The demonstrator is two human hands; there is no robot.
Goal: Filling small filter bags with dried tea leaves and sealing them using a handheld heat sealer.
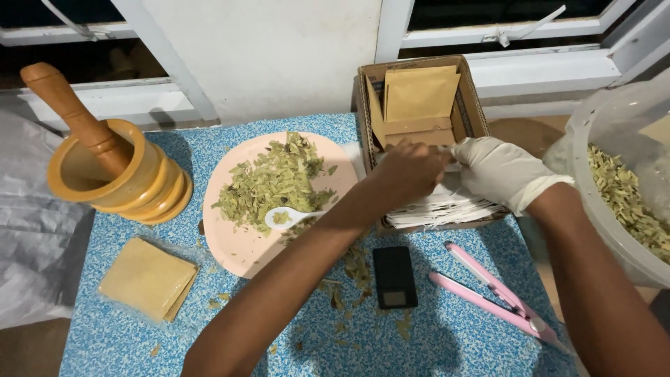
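We see both hands in the cardboard box (474, 105) — the bare left hand (405, 171) pinching at the white sachets (447, 208), the gloved right hand (506, 171) closed on the same stack. Beside the box sits a pink plate (237, 251) of dried leaves (272, 181) with a white spoon (289, 218).

carton (474, 105): brown envelopes (419, 91) | table: tan packets (148, 278) | black screen device (394, 276)

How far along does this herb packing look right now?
Done: dried leaves sit piled on the pink plate with a white spoon. In hand: left hand and gloved right hand reach into the cardboard box at the white sachets. Left: the scale and pink sealer lie untouched.
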